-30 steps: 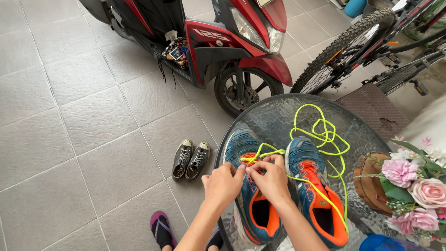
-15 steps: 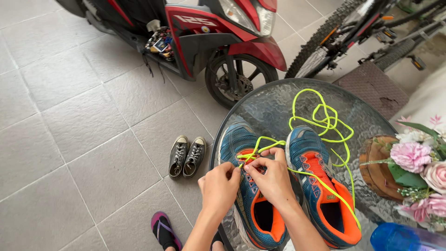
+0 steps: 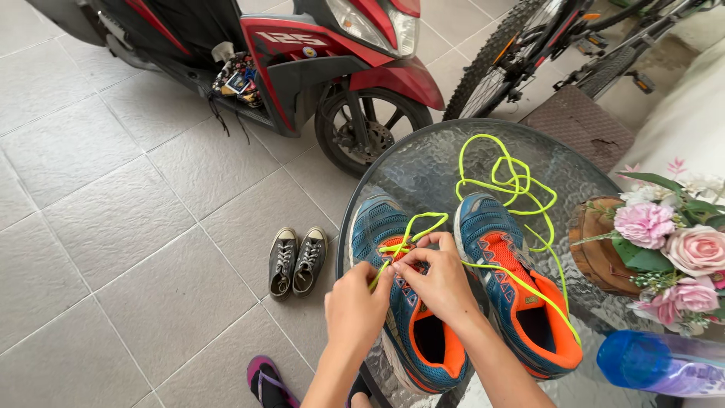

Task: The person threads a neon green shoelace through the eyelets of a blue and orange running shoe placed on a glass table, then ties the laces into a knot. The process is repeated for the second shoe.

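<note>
Seemingly both hands' fingers (image 3: 404, 266) pinch the neon lace (image 3: 411, 230) over the left shoe (image 3: 400, 317).

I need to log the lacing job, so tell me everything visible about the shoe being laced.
The left running shoe is blue knit-like mesh with an orange tongue and lining and a pale sole edge. It stands upright on the round glass table, toe pointing away, beside its mate. A neon yellow lace runs through its front eyelets only, loose ends looping forward. The left hand and right hand pinch the lace over the tongue.
</note>
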